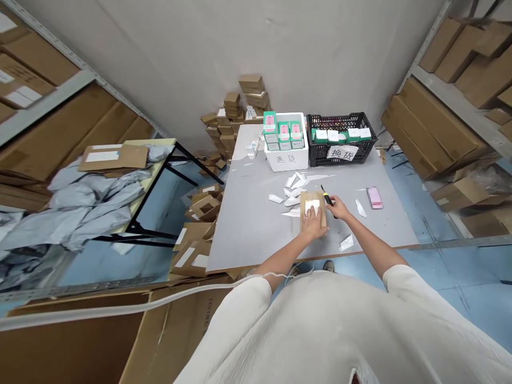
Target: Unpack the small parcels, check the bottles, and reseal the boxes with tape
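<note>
A small brown cardboard box [304, 198] with a white label on top lies near the front of the grey table [248, 213]. My left hand [314, 221] rests flat on this box, fingers stretched over its label, with a ring on one finger. In my right hand [339, 208] is a black and yellow utility knife [328, 199], fingers wrapped round its handle. The knife's tip points up and away from me, just past the box's right edge. Torn white paper scraps [295, 184] lie behind the box.
At the table's back stand a white bin [286, 160] and a black crate [362, 152], both holding green and white boxes. A pink item [375, 197] lies on the right. Cardboard boxes [200, 250] are heaped left of the table; a side table [160, 160] holds grey plastic bags [100, 197].
</note>
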A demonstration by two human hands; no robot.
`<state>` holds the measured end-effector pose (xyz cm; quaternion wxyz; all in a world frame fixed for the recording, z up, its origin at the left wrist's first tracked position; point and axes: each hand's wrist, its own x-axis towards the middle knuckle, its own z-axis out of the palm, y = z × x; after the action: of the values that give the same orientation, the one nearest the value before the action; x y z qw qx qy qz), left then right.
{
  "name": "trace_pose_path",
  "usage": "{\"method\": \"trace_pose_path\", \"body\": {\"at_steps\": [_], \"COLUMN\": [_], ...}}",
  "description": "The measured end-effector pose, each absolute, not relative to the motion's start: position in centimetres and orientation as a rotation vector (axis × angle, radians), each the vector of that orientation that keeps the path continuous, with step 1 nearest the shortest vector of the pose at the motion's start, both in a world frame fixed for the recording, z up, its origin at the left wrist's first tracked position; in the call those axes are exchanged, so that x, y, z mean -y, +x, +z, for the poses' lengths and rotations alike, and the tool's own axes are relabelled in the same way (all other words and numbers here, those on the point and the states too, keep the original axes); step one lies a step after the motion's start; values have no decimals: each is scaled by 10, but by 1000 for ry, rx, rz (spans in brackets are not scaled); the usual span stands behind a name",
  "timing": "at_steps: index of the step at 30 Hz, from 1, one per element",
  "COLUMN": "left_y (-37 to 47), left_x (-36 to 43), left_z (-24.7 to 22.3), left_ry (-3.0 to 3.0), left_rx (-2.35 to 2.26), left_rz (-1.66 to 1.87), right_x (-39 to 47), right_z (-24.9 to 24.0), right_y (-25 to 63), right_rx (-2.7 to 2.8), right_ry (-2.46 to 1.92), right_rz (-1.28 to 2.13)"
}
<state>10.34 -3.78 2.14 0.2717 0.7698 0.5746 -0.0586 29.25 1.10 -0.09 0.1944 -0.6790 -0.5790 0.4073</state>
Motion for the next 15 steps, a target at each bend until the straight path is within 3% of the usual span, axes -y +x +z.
{"method": "trace_pose_path", "body": {"at_steps": [7,15], "left_y": [68,13], "left_x": [25,10], "left_z": [-11,-4], "left_ry": [2139,2315], "left_rx": [-1335,-1306], "left_rz": [-298,-180], "right_x": [-18,4], "right_z": [-6,3], "right_y": [282,281], "right_rx": [1530,1352], "right_ry": [-1893,-1818], "right_rz": [1211,1538]}}
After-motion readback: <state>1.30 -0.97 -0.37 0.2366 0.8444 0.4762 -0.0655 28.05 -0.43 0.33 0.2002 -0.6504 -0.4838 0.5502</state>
